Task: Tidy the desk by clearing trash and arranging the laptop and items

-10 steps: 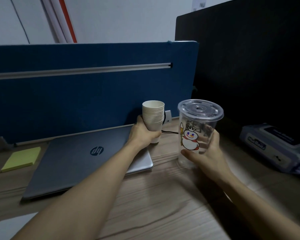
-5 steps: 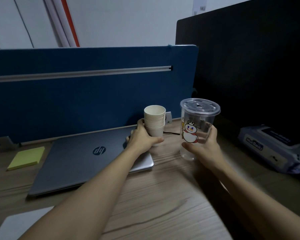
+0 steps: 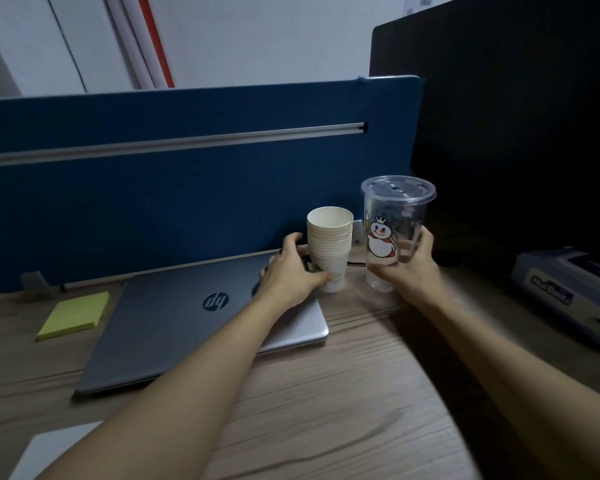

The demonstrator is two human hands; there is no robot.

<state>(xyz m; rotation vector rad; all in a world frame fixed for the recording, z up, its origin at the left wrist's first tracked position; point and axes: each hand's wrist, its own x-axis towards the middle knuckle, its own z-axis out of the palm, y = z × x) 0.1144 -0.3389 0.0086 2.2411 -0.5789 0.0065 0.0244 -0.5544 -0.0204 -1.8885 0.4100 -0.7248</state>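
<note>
A stack of white paper cups (image 3: pixel 330 237) stands upright at the back of the wooden desk (image 3: pixel 326 410), beside the far right corner of a closed grey laptop (image 3: pixel 194 320). My left hand (image 3: pixel 291 275) wraps around the stack's lower part. Just to the right is a clear plastic cup (image 3: pixel 394 230) with a flat lid and a snowman picture; my right hand (image 3: pixel 411 268) grips it from the right and below, and its base sits at or just above the desk. The two cups stand close together, a narrow gap between them.
A yellow sticky-note pad (image 3: pixel 75 315) lies left of the laptop. A blue desk divider (image 3: pixel 187 188) closes the back, a black panel (image 3: pixel 516 133) the right. A wet-wipes pack (image 3: pixel 568 292) lies at the right edge. A white sheet (image 3: pixel 52 452) sits near left. A dark cable (image 3: pixel 355 263) runs behind the cups.
Both hands moved away from me toward the divider. The plastic cup came down and closer to the paper cup stack, which shifted slightly right off the laptop corner.
</note>
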